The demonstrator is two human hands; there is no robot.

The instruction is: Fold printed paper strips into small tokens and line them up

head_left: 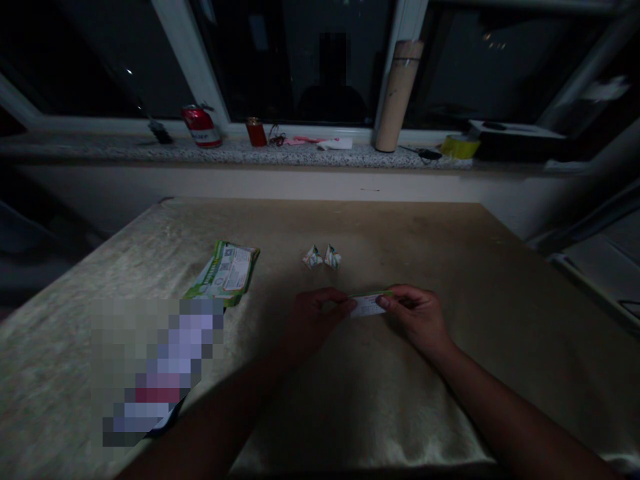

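Observation:
Between my two hands is a small white slip of paper or packet [367, 306] with fine print and a green upper edge. My left hand [320, 317] pinches its left end, and my right hand [417, 313] pinches its right end with the thumb on top. It is held low above the cloth-covered table [350, 427]. Just beyond my hands lie two small wrapped pieces, a left one [313, 257] and a right one [333, 257], in white and green wrappers with twisted corners. The dim light hides what the print says.
A green and white printed pouch [225, 270] lies on the table's left, beside a blurred-out phone-like object [170, 367]. Along the granite sill [310, 157] stand a red can [201, 127], an orange-red container [257, 133], a tall tan cylinder [399, 97] and a yellow tape roll [460, 146].

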